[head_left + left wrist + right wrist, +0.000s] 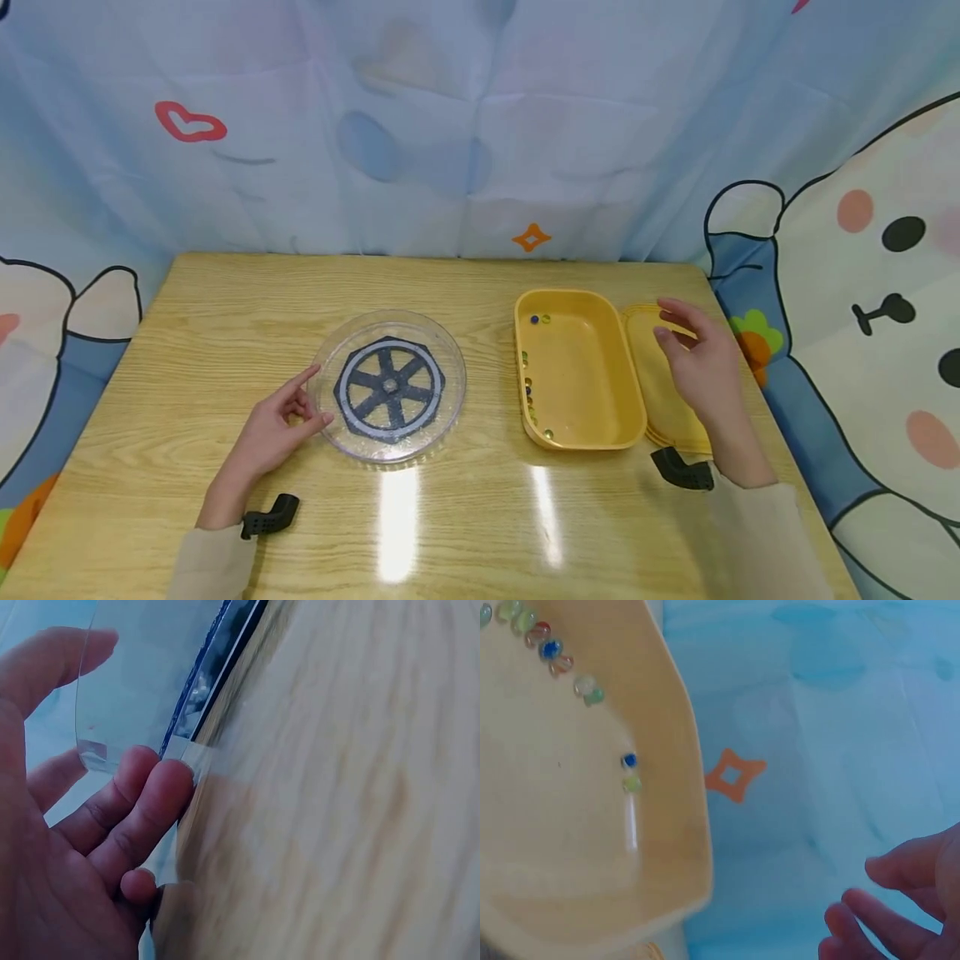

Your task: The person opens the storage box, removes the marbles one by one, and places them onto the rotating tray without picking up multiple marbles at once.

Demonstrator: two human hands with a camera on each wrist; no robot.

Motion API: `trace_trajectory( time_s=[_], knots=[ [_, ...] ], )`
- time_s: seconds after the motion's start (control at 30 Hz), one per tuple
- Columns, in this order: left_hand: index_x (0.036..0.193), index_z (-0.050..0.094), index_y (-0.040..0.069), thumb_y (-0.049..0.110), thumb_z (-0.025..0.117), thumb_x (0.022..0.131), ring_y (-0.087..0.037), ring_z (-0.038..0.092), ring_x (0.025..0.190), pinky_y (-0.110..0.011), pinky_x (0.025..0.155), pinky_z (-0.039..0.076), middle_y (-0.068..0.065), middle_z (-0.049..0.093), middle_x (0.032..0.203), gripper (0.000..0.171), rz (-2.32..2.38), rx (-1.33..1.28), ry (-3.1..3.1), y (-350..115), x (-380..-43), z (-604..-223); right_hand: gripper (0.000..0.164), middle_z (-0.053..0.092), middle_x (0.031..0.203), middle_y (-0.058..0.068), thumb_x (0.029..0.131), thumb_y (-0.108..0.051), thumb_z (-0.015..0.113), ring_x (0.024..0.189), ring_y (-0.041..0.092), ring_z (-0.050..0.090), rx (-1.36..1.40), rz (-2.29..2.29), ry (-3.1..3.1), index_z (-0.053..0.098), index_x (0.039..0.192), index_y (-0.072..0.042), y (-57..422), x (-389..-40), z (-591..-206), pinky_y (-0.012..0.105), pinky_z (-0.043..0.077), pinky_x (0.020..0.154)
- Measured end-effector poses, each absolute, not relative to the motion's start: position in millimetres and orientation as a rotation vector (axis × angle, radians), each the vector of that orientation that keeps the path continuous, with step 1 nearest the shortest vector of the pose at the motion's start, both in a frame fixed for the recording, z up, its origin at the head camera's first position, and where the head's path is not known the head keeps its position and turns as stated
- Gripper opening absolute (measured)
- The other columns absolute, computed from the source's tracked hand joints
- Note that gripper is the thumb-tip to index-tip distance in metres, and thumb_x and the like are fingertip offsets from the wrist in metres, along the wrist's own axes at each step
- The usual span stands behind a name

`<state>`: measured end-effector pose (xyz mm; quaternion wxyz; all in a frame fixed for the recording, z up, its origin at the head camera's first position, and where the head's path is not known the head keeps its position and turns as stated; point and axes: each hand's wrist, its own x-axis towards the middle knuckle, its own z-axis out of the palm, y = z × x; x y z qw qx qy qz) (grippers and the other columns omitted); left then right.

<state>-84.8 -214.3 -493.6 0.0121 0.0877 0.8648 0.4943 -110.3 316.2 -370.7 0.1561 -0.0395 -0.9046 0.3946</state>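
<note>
Marbles (528,388) in the tub (581,367), lid (660,392) beside — right fingers (686,312) over it, parted, empty; left fingers (298,382), loosely bent, touch the dish (454,379).

The person wore plain, pale beige fabric sleeves (213,565), with a bent, angular black wrist-worn piece (272,517) beside each cuff.

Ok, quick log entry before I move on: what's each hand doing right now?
Left hand: open, fingertips touching the clear dish.
Right hand: open, holding nothing.

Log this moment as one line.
left hand: touches dish rim | right hand: over lid, holds nothing | marbles: in tub
</note>
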Motion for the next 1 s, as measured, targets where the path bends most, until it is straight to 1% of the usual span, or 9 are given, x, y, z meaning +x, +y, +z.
trace_trajectory(
  time_s=[0.17,0.33,0.37,0.47,0.57,0.63,0.73,0.8,1.0],
  knots=[
    [0.151,0.044,0.011,0.019,0.079,0.087,-0.013,0.056,0.076,-0.024,0.064,0.043,-0.003,0.061,0.087,0.073,1.562,0.267,2.688,-217,-85,-494,0.034,0.06,0.132,0.013,0.102,-0.014,0.058,0.116,0.025,0.058,-0.024,1.302,-2.667,0.06,0.135,-0.005,298,-131,-379,0.021,0.048,0.091],
    [0.152,0.043,0.012,0.018,0.079,0.087,-0.014,0.055,0.078,-0.024,0.068,0.042,-0.005,0.059,0.089,0.074,1.598,0.24,2.643,-217,-84,-498,0.033,0.063,0.128,0.014,0.102,-0.015,0.059,0.114,0.024,0.058,0.033,1.421,-2.71,0.062,0.132,-0.004,286,-153,-385,0.016,0.047,0.088],
    [0.151,0.042,0.011,0.017,0.078,0.088,-0.013,0.055,0.078,-0.024,0.068,0.041,-0.005,0.059,0.09,0.073,1.598,0.238,2.643,-217,-83,-498,0.033,0.063,0.128,0.014,0.102,-0.016,0.059,0.114,0.024,0.058,0.047,1.439,-2.723,0.062,0.132,-0.004,285,-157,-387,0.017,0.046,0.088],
    [0.15,0.043,0.004,0.011,0.077,0.088,-0.013,0.054,0.078,-0.025,0.069,0.04,-0.006,0.058,0.089,0.071,1.593,0.241,2.647,-210,-78,-482,0.034,0.063,0.128,0.014,0.101,-0.017,0.06,0.115,0.024,0.058,0.074,1.504,-2.764,0.063,0.132,-0.004,280,-170,-392,0.023,0.048,0.091],
    [0.147,0.043,-0.002,0.006,0.075,0.088,-0.013,0.053,0.076,-0.026,0.068,0.039,-0.007,0.057,0.088,0.068,1.604,0.251,2.648,-204,-73,-464,0.033,0.063,0.128,0.016,0.101,-0.015,0.061,0.115,0.027,0.059,0.074,1.573,-2.792,0.063,0.13,-0.002,275,-183,-400,0.036,0.048,0.096],
    [0.146,0.044,-0.003,0.005,0.075,0.087,-0.012,0.053,0.076,-0.025,0.068,0.039,-0.008,0.057,0.087,0.067,1.626,0.261,2.641,-202,-72,-460,0.032,0.062,0.128,0.017,0.1,-0.013,0.062,0.116,0.03,0.058,0.077,1.592,-2.813,0.064,0.129,0.0,272,-191,-406,0.044,0.047,0.097],
    [0.147,0.045,0.0,0.005,0.076,0.087,-0.013,0.053,0.077,-0.025,0.068,0.04,-0.008,0.057,0.088,0.068,1.641,0.245,2.631,-204,-75,-471,0.03,0.062,0.127,0.019,0.099,-0.009,0.063,0.116,0.032,0.057,0.058,1.616,-2.84,0.065,0.127,0.002,271,-201,-417,0.05,0.046,0.097],
    [0.148,0.045,0.003,0.007,0.077,0.087,-0.013,0.053,0.077,-0.025,0.068,0.04,-0.008,0.057,0.089,0.069,1.641,0.234,2.632,-207,-79,-483,0.03,0.062,0.128,0.02,0.098,-0.008,0.063,0.117,0.033,0.057,0.037,1.621,-2.86,0.065,0.127,0.002,270,-206,-424,0.05,0.046,0.095],
    [0.149,0.046,0.013,0.014,0.079,0.086,-0.013,0.054,0.079,-0.025,0.069,0.041,-0.005,0.058,0.091,0.071,1.651,0.218,2.622,-212,-84,-499,0.033,0.063,0.128,0.019,0.097,-0.007,0.065,0.112,0.033,0.06,-0.009,1.488,-2.933,0.065,0.129,0.001,265,-214,-438,0.037,0.05,0.083]
  ],
)
